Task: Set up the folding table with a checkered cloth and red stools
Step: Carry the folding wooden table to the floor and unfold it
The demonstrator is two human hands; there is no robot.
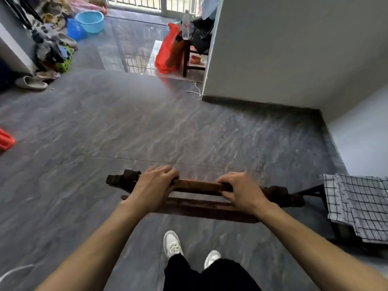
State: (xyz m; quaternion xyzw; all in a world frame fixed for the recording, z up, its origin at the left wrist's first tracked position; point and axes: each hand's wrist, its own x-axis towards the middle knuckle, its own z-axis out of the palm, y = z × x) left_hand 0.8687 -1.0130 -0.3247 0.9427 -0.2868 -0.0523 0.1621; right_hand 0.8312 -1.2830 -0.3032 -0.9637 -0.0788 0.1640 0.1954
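You held the folded table (201, 196) edge-up above the floor (126, 133), your left hand (154, 186) and right hand (241, 193) spaced apart with fingers clamped over its top rail, likely for balance, while the checkered cloth (361, 206) waited draped just beside it on the right.

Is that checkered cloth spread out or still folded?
Folded. The checkered cloth lies in overlapping layers, draped over a dark stand at the right, not on any table.
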